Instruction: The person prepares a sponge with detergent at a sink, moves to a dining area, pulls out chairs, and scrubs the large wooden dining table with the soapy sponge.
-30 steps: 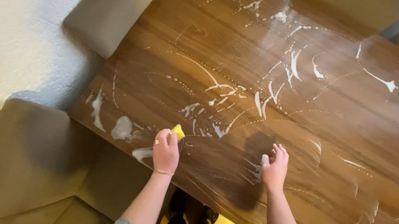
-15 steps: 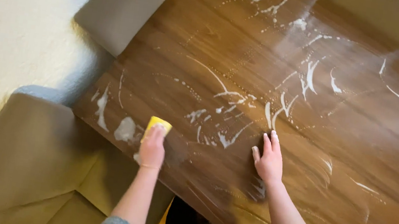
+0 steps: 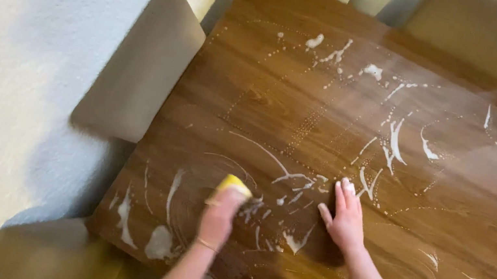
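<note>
Left hand (image 3: 218, 216), fingers curled over a yellow sponge (image 3: 232, 184) protruding beyond the fingertips, lower centre. Right hand (image 3: 346, 221) just right, fingers spread flat on the foam-streaked table (image 3: 307, 96). Chair (image 3: 141, 68) upper left.

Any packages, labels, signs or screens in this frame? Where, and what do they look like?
None in view. Only a wooden table streaked with white foam, beige chairs beside it, the left hand on a yellow sponge, and the right hand flat on the tabletop.
</note>
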